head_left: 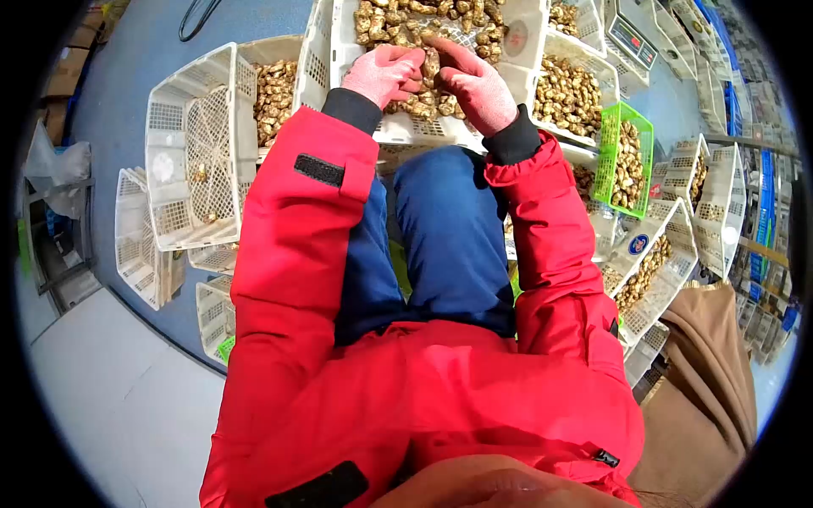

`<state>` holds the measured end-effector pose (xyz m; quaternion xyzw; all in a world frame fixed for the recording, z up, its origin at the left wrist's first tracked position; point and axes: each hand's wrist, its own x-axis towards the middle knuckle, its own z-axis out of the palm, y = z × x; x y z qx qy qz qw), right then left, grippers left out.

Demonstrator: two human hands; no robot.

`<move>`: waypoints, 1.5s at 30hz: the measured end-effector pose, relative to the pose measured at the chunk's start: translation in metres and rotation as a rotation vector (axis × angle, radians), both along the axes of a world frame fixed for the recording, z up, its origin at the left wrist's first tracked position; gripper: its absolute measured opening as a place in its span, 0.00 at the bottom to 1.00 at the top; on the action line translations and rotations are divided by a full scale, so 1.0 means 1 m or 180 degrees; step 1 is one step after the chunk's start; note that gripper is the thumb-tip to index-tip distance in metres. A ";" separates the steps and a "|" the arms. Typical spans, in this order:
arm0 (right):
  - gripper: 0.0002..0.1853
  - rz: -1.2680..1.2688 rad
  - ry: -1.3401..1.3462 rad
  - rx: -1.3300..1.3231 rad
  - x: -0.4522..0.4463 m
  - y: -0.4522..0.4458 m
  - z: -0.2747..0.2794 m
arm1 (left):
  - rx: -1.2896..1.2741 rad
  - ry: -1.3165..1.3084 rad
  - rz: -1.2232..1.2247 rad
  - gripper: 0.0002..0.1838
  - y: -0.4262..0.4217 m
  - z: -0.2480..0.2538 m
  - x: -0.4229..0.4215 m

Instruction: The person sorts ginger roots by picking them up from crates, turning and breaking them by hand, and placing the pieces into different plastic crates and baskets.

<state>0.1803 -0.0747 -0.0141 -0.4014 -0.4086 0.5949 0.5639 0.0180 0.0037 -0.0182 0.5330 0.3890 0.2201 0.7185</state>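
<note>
And there's the knobbly brown piece [431,64], right between the fingertips, over the white crate [532,34]: left hand [388,74] with fingers curled close beside it, right hand [481,87] with thumb and forefinger arched partway open around it (whose grip, I can't tell), more pieces [381,21] heaped beyond.

Blue floor [127,110] borders the pale, softly gleaming panel [127,406]; just beyond the panel stands a metal frame [72,273], and farther beyond the panel, cardboard boxes [68,72]. Brown cloth [694,385] shows well to the panel's right.
</note>
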 end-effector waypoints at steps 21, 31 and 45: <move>0.24 -0.0865 -0.1509 0.0403 0.015 -0.016 0.012 | -0.0115 -0.0376 -0.0113 0.18 -0.007 0.003 0.007; 0.23 -0.1415 -0.0932 0.0343 -0.021 0.006 0.012 | -0.0236 -0.0884 0.0730 0.16 0.001 0.019 0.000; 0.26 -0.0782 -0.0699 0.0263 -0.001 0.001 0.019 | -0.0348 -0.1950 -0.0091 0.29 -0.007 0.045 -0.008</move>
